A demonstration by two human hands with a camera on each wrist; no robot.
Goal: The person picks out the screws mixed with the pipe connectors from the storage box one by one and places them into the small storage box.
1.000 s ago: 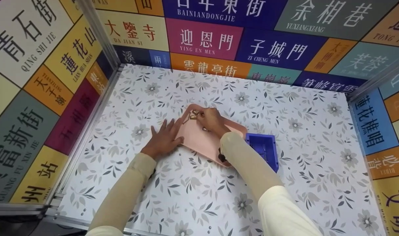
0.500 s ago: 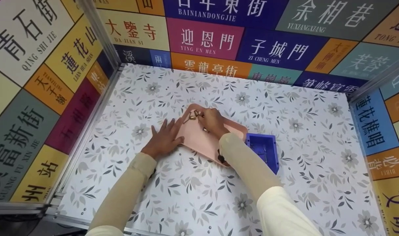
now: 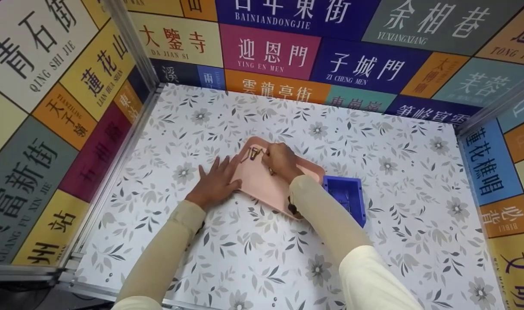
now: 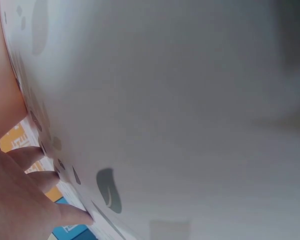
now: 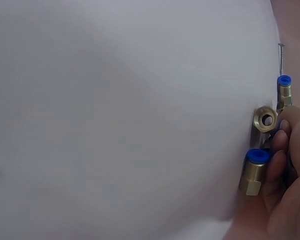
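Note:
In the head view, my left hand [image 3: 216, 183] rests with fingers spread at the left edge of a pink tray [image 3: 255, 183]. Its fingers [image 4: 42, 172] also show in the left wrist view. My right hand [image 3: 281, 161] is over the tray's upper part, fingers curled. In the right wrist view, those fingers pinch at a brass hex-ended push-in fitting [image 5: 264, 119], largely hidden behind them. Close by lie a blue-collared brass fitting [image 5: 254, 175] and a smaller one [image 5: 285, 92]. A screw [image 5: 281, 57] lies beyond. More fittings [image 3: 254, 153] sit near the tray's far left corner.
A blue bin [image 3: 352, 193] stands against the tray's right side, with thin metal pieces inside, partly hidden by the right forearm. The table [image 3: 400, 254] has a leaf-patterned cover. Printed panels [image 3: 270, 49] enclose it at the back and sides.
My right hand has drawn back slightly rightward from the fittings at the tray's far left corner, and fewer fittings show there. My left hand has stayed put.

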